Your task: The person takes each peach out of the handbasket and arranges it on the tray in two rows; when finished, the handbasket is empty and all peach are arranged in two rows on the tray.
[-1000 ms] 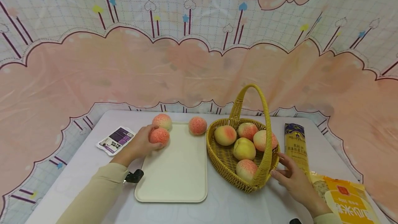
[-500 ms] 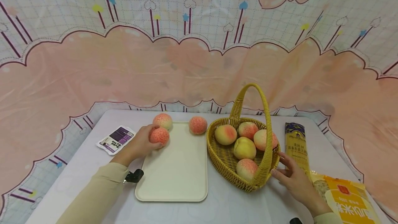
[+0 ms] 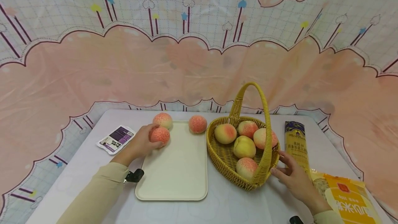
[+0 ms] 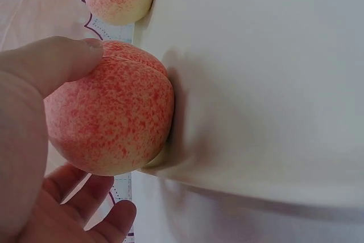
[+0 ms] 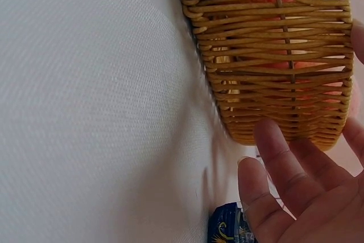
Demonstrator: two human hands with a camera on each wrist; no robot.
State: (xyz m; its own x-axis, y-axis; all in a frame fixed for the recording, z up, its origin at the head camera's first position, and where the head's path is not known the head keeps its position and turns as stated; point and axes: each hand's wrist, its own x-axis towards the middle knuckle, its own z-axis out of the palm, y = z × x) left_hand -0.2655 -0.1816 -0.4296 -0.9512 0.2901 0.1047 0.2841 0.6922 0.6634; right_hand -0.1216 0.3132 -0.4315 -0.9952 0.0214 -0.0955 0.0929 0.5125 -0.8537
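Note:
My left hand grips a red-speckled peach at the upper left of the cream tray. In the left wrist view the thumb lies over the peach, while several fingers show below it. Right behind it sits a paler peach; another red peach is at the tray's far right corner. My right hand touches the right side of a yellow wicker basket with extended fingers. Several peaches, including a yellow one, lie inside. The right wrist view has fingertips against the basket's woven wall.
A white and purple packet lies left of the tray. Beyond the basket on the right are a gold and blue pasta bag and an orange and yellow food bag. The basket's tall handle arches upward. A patterned cloth hangs behind the table.

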